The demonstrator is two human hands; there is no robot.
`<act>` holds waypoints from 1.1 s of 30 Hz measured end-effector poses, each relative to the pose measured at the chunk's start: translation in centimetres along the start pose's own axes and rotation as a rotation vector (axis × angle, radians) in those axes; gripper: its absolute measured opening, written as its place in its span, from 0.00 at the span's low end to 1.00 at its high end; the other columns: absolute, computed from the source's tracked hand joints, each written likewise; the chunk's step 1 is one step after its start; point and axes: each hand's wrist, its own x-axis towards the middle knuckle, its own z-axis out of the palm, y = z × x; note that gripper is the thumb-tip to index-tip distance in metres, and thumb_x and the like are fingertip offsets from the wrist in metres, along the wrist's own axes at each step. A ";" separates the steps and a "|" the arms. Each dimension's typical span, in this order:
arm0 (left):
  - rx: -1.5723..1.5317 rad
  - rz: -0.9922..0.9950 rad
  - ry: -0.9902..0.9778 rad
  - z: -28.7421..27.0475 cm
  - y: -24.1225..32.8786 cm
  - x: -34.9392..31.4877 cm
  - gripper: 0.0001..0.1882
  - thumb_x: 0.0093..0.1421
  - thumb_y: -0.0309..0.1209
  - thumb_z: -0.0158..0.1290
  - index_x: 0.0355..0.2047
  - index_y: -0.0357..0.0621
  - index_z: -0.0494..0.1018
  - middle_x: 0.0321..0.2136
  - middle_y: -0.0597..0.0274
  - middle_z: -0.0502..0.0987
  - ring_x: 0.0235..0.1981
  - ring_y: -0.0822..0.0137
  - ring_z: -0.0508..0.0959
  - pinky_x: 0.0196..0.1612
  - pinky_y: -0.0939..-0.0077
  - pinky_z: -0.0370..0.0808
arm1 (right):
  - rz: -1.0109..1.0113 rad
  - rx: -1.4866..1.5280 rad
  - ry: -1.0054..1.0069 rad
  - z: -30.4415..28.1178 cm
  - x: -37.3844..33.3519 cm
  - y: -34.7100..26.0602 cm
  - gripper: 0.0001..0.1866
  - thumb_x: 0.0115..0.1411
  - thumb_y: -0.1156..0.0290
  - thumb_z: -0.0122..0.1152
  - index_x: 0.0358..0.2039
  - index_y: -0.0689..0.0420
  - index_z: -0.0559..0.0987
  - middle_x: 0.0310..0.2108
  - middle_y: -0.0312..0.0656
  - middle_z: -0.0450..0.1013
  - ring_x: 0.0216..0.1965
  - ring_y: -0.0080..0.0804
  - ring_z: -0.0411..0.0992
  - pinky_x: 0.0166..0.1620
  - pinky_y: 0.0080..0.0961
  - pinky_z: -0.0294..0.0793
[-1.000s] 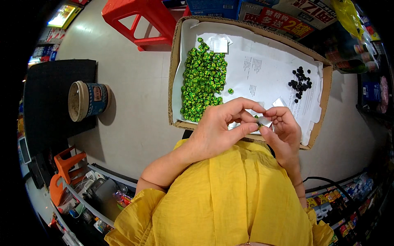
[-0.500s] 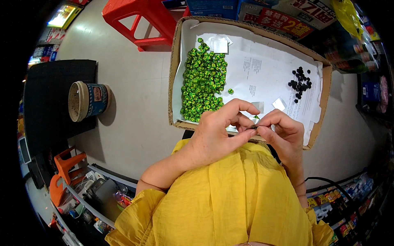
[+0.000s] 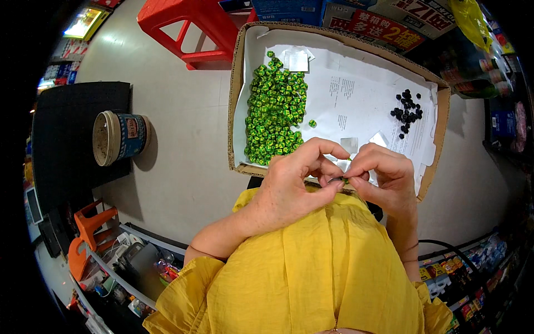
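Shallow cardboard box (image 3: pixel 235 111), lined with white paper (image 3: pixel 384 72). On paper, along left side: dense heap of small green pieces (image 3: pixel 276 108); single green piece (image 3: pixel 312 123) just beside. Toward right: small black pieces (image 3: pixel 410 118), loosely grouped. Pale squares (image 3: pixel 297 61) at heap's far end.

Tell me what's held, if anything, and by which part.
A small dark item, pinched at the fingertips of the left hand and right hand; fingers cover much of it, so which part is gripped can't be told.
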 end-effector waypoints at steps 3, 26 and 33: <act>-0.023 -0.003 0.007 0.0 -0.1 -0.1 0.16 0.49 0.19 0.54 0.40 0.40 0.67 0.26 0.64 0.78 0.26 0.79 0.76 0.28 0.86 0.71 | -0.150 -0.144 -0.022 -0.3 0.2 0.0 0.09 0.40 0.83 0.63 0.25 0.57 0.77 0.24 0.34 0.71 0.22 0.24 0.65 0.31 0.20 0.63; -0.480 -0.181 0.028 0.0 0.6 0.0 0.11 0.53 0.20 0.54 0.37 0.34 0.69 0.29 0.62 0.76 0.30 0.77 0.75 0.35 0.85 0.72 | -0.565 -0.613 0.215 0.2 -1.1 -0.6 0.16 0.35 0.79 0.68 0.28 0.57 0.76 0.27 0.32 0.66 0.23 0.24 0.63 0.33 0.25 0.58; -0.527 -0.132 0.102 0.8 0.3 0.4 0.13 0.53 0.18 0.54 0.39 0.33 0.68 0.31 0.62 0.75 0.32 0.79 0.74 0.35 0.88 0.71 | 0.119 0.647 0.477 4.3 -1.7 0.9 0.08 0.50 0.86 0.57 0.32 0.65 0.73 0.30 0.37 0.69 0.28 0.16 0.65 0.31 0.11 0.64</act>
